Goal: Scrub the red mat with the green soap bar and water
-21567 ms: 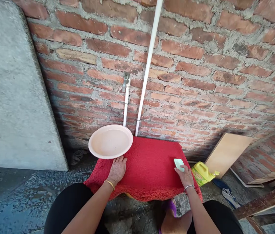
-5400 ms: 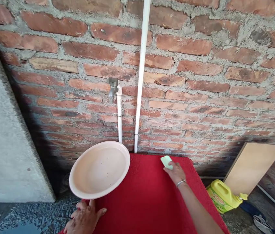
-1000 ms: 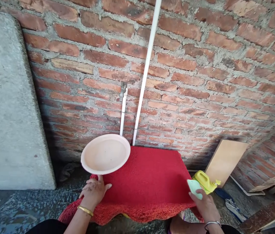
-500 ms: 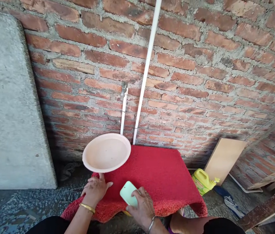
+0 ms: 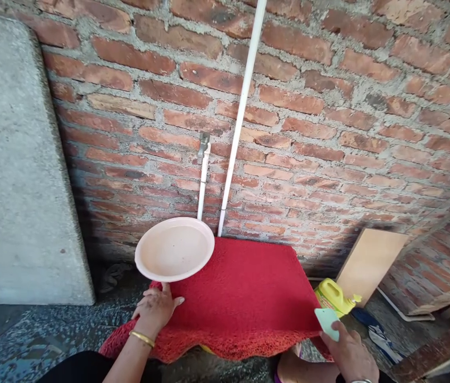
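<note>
A red textured mat (image 5: 244, 287) lies draped over a low support, its shaggy front edge hanging down. My left hand (image 5: 157, 307) rests on the mat's left side, fingers spread, just below the pale pink basin (image 5: 175, 250). In my right hand (image 5: 350, 348) is a mint-green scrub brush (image 5: 327, 323) with a rounded flat back and a small hole; its underside is hidden. The brush is over the mat's front right corner.
A brick wall (image 5: 289, 127) rises behind, with a white pipe (image 5: 241, 117) and a tap (image 5: 203, 146). A grey slab (image 5: 21, 159) stands left. On the right are a yellow-green jug (image 5: 334, 298), a board (image 5: 371, 263) and slippers (image 5: 380, 338) on the wet floor.
My right hand has moved the scrub brush from the mat's front middle to its right corner. My left hand and the basin have stayed in place.
</note>
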{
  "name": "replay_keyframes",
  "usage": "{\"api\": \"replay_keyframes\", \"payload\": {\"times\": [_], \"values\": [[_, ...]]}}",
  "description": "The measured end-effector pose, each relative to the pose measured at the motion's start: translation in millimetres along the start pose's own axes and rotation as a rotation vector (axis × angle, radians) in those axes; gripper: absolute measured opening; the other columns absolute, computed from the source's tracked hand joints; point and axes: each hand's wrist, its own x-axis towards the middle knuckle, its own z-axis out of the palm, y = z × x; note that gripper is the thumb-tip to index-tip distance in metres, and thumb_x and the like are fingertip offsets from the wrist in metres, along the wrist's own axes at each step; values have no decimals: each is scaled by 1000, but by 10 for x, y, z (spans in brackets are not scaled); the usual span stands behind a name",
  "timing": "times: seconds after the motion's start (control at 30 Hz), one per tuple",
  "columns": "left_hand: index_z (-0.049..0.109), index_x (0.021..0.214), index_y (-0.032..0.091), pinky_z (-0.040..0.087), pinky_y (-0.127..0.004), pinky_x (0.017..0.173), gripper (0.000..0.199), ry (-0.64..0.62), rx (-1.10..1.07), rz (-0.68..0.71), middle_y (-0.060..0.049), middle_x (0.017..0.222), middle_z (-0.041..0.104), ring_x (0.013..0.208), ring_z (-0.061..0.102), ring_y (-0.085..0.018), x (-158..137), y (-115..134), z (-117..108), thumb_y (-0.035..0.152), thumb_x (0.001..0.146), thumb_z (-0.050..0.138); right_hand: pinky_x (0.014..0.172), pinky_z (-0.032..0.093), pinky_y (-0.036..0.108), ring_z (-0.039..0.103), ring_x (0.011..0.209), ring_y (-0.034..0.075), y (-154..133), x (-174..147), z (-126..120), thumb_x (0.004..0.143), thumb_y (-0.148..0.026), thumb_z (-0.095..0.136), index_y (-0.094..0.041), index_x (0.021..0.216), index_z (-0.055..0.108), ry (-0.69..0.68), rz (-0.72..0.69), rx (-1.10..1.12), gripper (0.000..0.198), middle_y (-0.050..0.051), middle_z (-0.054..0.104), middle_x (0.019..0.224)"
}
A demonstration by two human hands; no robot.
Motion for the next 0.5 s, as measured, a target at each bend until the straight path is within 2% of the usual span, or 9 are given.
{"api": "replay_keyframes", "payload": {"times": [0.03,0.1,0.23,0.33,0.43,0.5], "values": [[54,140,4,51,-57,62,76,-8,56,17,-40,119,61,88,68,-50,-11,1,-12,61,90,47,85,53,47,71,90,34,-133,-7,-3,84,-58,51,-25,115,62,5,-20,42,47,16,67,102],[52,142,4,52,-55,62,76,-22,159,57,-40,118,61,87,69,-48,-25,0,-19,61,93,42,85,53,42,71,90,29,-579,-76,18,84,-55,54,-26,109,64,-16,-116,168,40,12,68,103],[52,143,5,54,-53,59,74,-29,182,81,-40,119,61,88,69,-48,-13,-20,39,60,95,40,83,51,31,68,88,20,-1811,-374,105,80,-42,64,-30,98,67,-100,-421,352,22,3,67,101],[53,142,7,54,-54,58,74,-34,167,85,-38,118,62,88,69,-48,12,-45,90,61,94,42,87,47,28,65,95,19,-2636,-609,157,75,-34,72,-30,97,68,-133,-607,363,23,1,66,100],[55,141,8,55,-53,57,71,-22,153,96,-37,117,63,87,69,-47,19,-65,98,60,93,44,91,45,29,63,101,20,-3166,-730,203,72,-34,77,-30,99,69,-171,-693,338,28,2,65,103],[56,138,8,55,-53,57,68,-19,156,81,-36,115,64,85,70,-45,13,-75,90,57,93,46,93,44,31,62,104,22,-3317,-719,232,71,-36,79,-30,100,70,-189,-694,309,31,3,64,107]]}}
